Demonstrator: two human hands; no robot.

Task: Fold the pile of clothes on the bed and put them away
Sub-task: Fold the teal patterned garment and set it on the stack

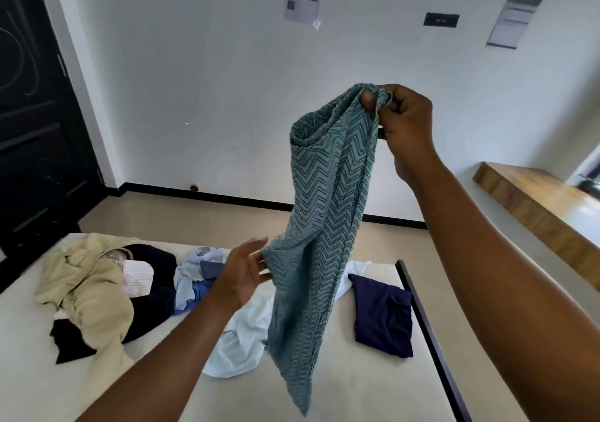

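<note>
Right hand (402, 123) pinches teal zigzag garment (324, 210) by its top hem, high so it hangs straight; open left hand (243, 275) touches its edge below, probably to spread it, above the pile (97, 288) on the bed (357, 389).

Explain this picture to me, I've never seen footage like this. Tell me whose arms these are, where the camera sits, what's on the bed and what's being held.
No machine here: one camera worn on a person's head looks forward and down, so the two bare arms are the wearer's own. The right hand pinches the top edge of a teal zigzag garment, holding it up so it hangs over the bed. The left hand, fingers straight, is at the cloth's edge lower down. On the bed lie unfolded clothes: a beige garment, a dark garment, light blue clothes, a pale cloth, and a navy piece lying apart to the right.
</note>
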